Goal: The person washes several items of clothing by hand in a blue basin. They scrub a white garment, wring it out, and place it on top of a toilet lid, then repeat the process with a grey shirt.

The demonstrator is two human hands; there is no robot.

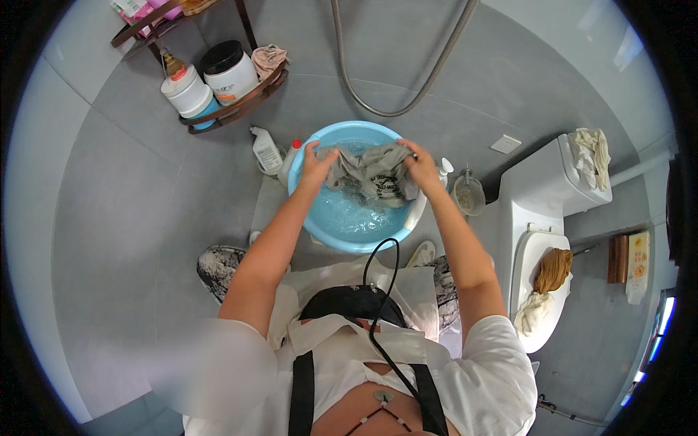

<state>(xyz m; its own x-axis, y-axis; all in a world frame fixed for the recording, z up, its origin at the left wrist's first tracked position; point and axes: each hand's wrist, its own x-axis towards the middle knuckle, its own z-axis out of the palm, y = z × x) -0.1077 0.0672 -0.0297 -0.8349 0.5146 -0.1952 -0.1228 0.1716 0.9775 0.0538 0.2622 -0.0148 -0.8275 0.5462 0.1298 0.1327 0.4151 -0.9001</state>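
Grey cloth (363, 161), black lettering (385, 186), gripped by left hand (317, 164) and right hand (422, 166), blue basin (342, 244)

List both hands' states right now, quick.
Left hand: closed, gripping the gray cloth by its left side.
Right hand: closed, gripping the same cloth by its right side, at the blue basin.

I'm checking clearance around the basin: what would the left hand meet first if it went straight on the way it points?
Apart from the wet grey garment it holds, the left hand would probably meet the far rim of the light blue basin; depth is unclear, so it might pass above.
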